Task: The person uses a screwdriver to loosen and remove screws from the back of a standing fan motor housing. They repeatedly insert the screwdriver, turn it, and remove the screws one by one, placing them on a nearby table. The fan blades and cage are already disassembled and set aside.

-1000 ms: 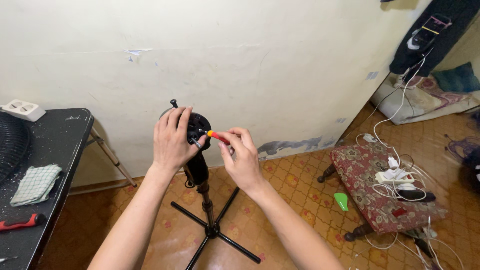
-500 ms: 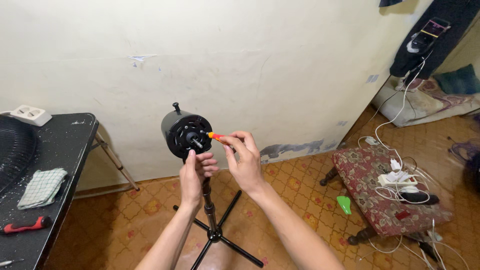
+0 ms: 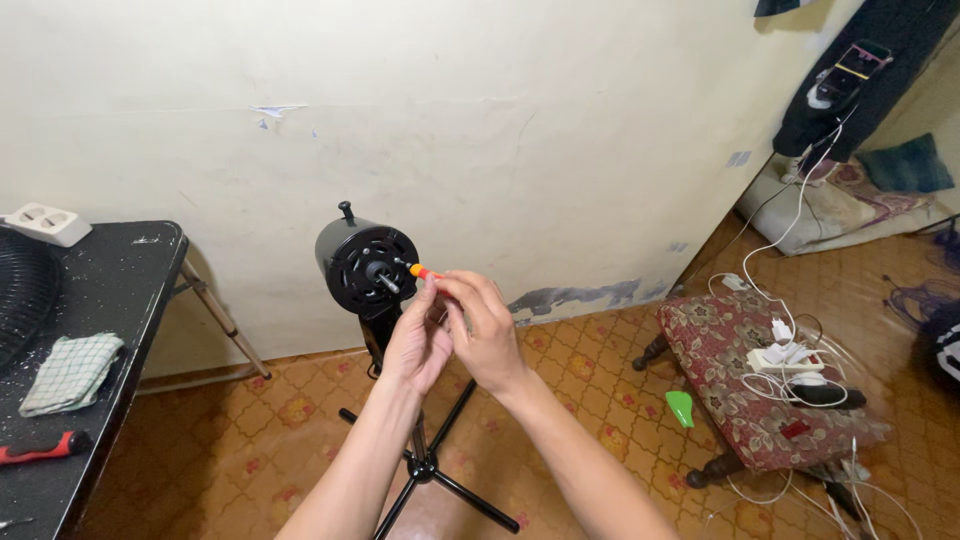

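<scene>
Black and round, the metal fan motor housing (image 3: 367, 268) stood on a thin black tripod stand (image 3: 425, 462) in front of the cream plaster wall (image 3: 520, 120), its short shaft facing the camera. Just to its right, the right hand (image 3: 483, 333) had its fingers pinched shut around a small orange-handled screwdriver (image 3: 424, 271), whose tip pointed at the housing's face. The left hand (image 3: 416, 340) was curled loosely beside the right, touching it, fingers half closed near the tool; whether it gripped anything could not be told. A black table (image 3: 110, 300) at far left carried a checked cloth (image 3: 72, 372)
</scene>
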